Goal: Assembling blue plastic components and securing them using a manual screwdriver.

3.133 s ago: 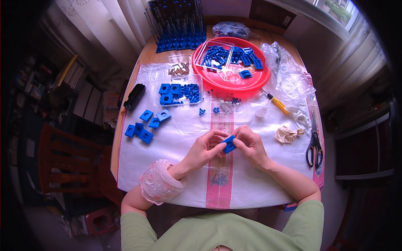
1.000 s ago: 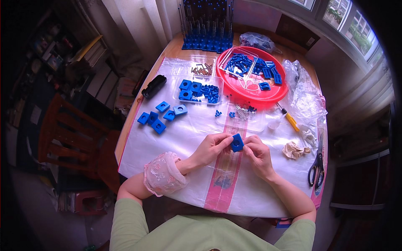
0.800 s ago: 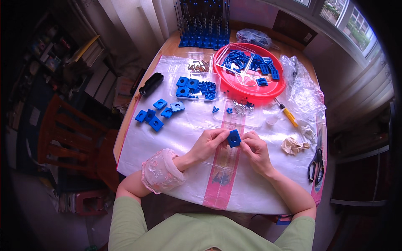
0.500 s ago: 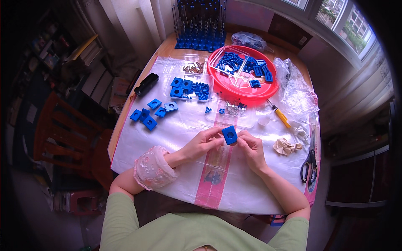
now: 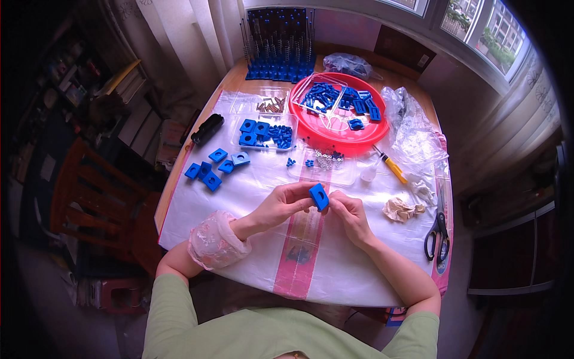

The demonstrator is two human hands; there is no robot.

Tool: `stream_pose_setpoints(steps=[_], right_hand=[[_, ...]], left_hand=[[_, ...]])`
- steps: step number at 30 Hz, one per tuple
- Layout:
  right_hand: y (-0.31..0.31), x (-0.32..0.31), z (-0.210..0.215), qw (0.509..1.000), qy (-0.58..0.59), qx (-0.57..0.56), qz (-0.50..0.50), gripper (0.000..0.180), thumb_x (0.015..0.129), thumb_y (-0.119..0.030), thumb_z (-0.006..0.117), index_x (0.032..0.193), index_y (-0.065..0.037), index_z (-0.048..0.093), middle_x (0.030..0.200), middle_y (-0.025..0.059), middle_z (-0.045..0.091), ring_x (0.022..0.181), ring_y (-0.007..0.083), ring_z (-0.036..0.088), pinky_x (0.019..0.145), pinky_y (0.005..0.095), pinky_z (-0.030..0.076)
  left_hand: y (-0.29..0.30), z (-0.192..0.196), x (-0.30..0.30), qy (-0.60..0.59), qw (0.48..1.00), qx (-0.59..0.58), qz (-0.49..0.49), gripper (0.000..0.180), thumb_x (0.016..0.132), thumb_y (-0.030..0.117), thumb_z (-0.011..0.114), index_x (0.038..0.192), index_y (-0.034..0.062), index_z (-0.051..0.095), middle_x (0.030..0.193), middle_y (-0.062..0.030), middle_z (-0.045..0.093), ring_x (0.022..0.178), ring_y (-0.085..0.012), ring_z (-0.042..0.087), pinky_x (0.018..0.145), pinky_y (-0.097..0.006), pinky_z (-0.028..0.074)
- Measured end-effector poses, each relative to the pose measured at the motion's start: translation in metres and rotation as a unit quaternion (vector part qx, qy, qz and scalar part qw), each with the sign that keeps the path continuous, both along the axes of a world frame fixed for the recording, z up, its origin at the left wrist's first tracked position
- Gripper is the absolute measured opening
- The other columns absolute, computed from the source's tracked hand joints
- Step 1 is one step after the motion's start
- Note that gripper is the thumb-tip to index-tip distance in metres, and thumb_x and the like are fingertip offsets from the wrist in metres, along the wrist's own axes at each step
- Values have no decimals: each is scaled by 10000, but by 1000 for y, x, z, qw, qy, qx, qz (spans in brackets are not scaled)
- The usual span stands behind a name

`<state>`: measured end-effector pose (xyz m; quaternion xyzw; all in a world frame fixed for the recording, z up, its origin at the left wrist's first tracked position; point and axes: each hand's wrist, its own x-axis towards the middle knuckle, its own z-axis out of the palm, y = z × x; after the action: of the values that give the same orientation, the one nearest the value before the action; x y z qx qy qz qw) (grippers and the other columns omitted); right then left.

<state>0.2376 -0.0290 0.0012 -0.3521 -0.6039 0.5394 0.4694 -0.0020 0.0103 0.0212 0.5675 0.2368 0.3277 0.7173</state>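
Wooden table (image 5: 239,75) under white plastic sheet (image 5: 251,185), both hands' grip closed on blue block (image 5: 318,196).

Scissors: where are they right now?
In the head view the scissors lie at the table's right edge, apart from both hands, just right of a crumpled beige wad and below the yellow-handled screwdriver.
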Motion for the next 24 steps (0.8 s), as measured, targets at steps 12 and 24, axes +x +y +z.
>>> stream_pose_setpoints(steps=[12,24], right_hand=[[-2,-10,0,996,-82,17,-42,270,1078,-164,583,997,23,760,809,59,659,841,144,594,782,300,474],[-3,-10,0,994,-103,9,-42,226,1053,-131,605,995,5,776,816,67,656,825,152,601,751,309,480]], left_hand=[[17,49,-49,489,691,464,262,409,837,85,784,1217,-33,694,980,-154,703,834,-297,713,769,-383,579],[26,30,-51,548,675,425,254,364,849,155,818,1155,-18,724,1029,-176,718,916,-335,722,820,-417,586]])
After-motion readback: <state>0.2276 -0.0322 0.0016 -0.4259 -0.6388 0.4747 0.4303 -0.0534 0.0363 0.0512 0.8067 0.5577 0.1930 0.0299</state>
